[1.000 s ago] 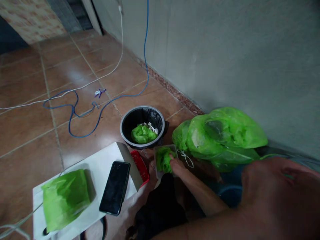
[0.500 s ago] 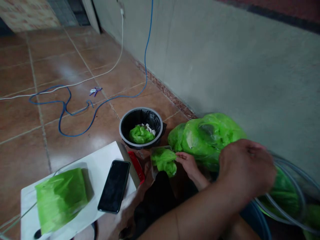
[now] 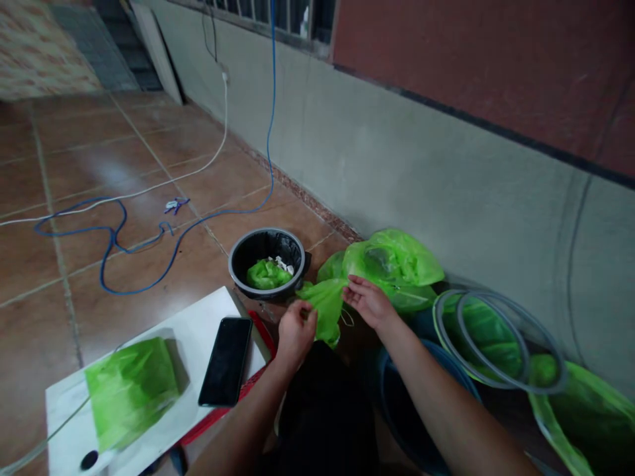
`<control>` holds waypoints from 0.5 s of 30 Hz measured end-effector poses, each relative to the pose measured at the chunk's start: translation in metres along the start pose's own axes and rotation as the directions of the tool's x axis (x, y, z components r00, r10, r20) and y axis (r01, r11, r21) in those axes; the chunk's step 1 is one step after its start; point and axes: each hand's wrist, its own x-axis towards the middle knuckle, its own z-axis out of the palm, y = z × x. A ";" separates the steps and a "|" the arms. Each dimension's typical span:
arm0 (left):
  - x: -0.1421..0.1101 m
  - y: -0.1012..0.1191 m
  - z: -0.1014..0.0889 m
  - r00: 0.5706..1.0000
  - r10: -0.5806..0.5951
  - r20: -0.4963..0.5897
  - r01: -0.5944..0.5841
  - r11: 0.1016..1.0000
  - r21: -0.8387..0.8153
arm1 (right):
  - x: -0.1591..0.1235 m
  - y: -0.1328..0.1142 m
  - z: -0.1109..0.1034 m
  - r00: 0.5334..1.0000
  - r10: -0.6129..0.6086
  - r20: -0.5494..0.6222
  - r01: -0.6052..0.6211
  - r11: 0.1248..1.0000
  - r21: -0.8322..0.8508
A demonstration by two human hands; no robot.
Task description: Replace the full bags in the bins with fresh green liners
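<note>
I have the person's left hand (image 3: 296,334) closed on a crumpled green plastic bag (image 3: 326,307), which hangs between the two hands. The right hand (image 3: 368,303) stands open, its fingertips (image 3: 348,291) at the bag's upper edge. Directly ahead, just beyond the bag, sits a black bowl (image 3: 230,261) with a grey rim, holding a wad of green plastic (image 3: 268,274) and white scraps (image 3: 284,265). To the right, a bulging green bag (image 3: 391,259) lies against a grey wall (image 3: 446,198), near a coil of grey tubing (image 3: 499,340) and a blue basin (image 3: 421,387). To the left, a white board (image 3: 213,311) carries a black smartphone (image 3: 225,361) and a flat green bag (image 3: 131,391). A blue cable (image 3: 102,274) trails across the tile floor (image 3: 64,158).
</note>
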 end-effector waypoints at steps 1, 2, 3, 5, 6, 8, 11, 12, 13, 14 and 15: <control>-0.008 -0.018 0.009 0.991 0.077 0.113 -0.088 0.991 0.098 | -0.001 0.001 0.006 1.000 -0.001 0.009 0.000 1.000 0.025; -0.014 -0.031 0.020 0.946 0.182 0.267 -0.227 0.963 0.147 | -0.002 0.001 0.013 1.000 -0.003 0.018 0.003 0.999 0.041; -0.017 -0.041 0.034 0.853 0.293 0.432 -0.388 0.909 0.150 | -0.003 0.002 0.020 1.000 -0.003 0.027 0.001 0.999 0.048; -0.013 -0.052 0.062 0.661 0.346 0.666 -0.579 0.800 0.159 | -0.008 -0.001 0.035 0.999 0.005 0.045 -0.008 0.999 0.053; -0.008 -0.056 0.076 0.616 0.294 0.730 -0.606 0.770 0.201 | -0.013 -0.006 0.041 0.998 -0.003 0.056 -0.001 0.998 0.060; 0.006 -0.065 0.098 0.642 0.096 0.761 -0.552 0.746 0.372 | -0.027 -0.021 0.049 0.994 -0.072 0.080 0.066 0.994 0.083; 0.020 -0.089 0.114 0.729 -0.129 0.672 -0.408 0.707 0.578 | -0.058 -0.059 0.044 0.949 -0.305 0.085 0.299 0.951 0.077; 0.021 -0.097 0.116 0.744 -0.167 0.647 -0.375 0.697 0.611 | -0.070 -0.073 0.038 0.926 -0.371 0.068 0.368 0.928 0.053; 0.021 -0.106 0.116 0.755 -0.198 0.625 -0.346 0.690 0.636 | -0.082 -0.086 0.030 0.905 -0.423 0.042 0.423 0.906 0.023; 0.021 -0.112 0.115 0.765 -0.223 0.604 -0.317 0.686 0.655 | -0.095 -0.097 0.021 0.887 -0.461 0.014 0.461 0.887 -0.017; 0.020 -0.117 0.113 0.775 -0.247 0.582 -0.286 0.684 0.671 | -0.107 -0.107 0.012 0.869 -0.494 -0.030 0.492 0.869 -0.055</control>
